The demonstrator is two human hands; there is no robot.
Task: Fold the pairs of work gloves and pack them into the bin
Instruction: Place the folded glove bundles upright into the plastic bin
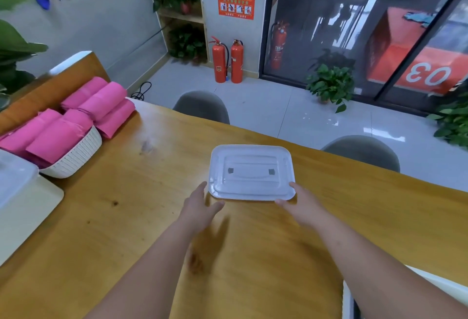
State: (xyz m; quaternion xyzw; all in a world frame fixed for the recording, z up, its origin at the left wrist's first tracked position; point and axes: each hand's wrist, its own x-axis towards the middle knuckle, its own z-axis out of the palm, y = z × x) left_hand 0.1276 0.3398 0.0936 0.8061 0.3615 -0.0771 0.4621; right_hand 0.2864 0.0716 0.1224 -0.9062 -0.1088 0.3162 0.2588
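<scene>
Many folded pink gloves (101, 105) were heaped in the basket (76, 159) at left, seemingly not yet packed, while the left hand (200, 204) and right hand (300, 203), fingers spread, touched the lid (250, 171) mid-frame.

1 wide-angle head camera looked forward and down from above and behind the hands (200, 206), close over them, with the surface (126, 217) beyond them and the floor (266, 105) farther ahead.
</scene>
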